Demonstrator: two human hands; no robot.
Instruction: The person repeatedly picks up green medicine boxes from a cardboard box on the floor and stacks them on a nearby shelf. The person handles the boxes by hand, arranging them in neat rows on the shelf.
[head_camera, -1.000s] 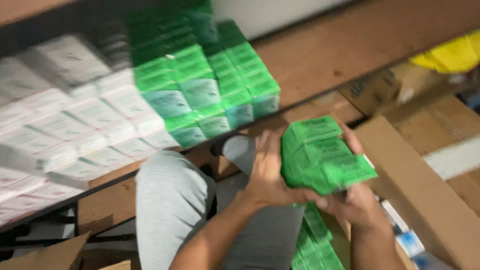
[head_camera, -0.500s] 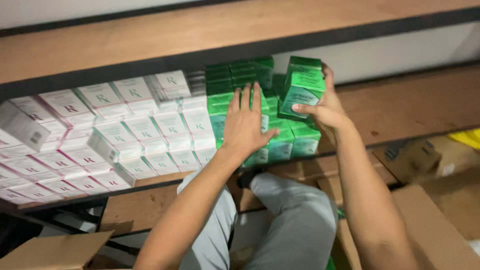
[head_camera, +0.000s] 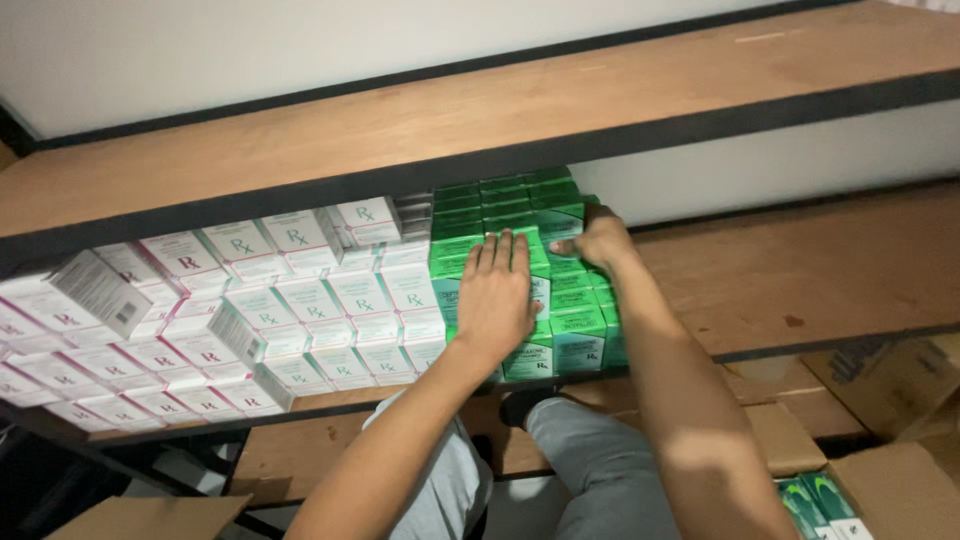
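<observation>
A stack of small green boxes (head_camera: 572, 330) stands on the middle wooden shelf (head_camera: 800, 270), beside rows of white boxes (head_camera: 300, 300). My left hand (head_camera: 495, 295) lies flat with fingers spread against the front of the green stack. My right hand (head_camera: 598, 240) presses on the upper right side of the same stack, thumb on a green box at the top. Neither hand carries a box. My grey-trousered knees (head_camera: 600, 470) show below the shelf.
An upper wooden shelf (head_camera: 500, 120) with a dark edge overhangs the boxes. A lower shelf board (head_camera: 330, 450) runs beneath. An open cardboard carton (head_camera: 880, 490) with more green boxes (head_camera: 815, 505) sits at bottom right; another carton flap (head_camera: 150, 515) lies bottom left.
A second ago both hands held a bundle of green boxes low over my lap. They lifted it onto the shelf, and now both hands press it into the stack.
</observation>
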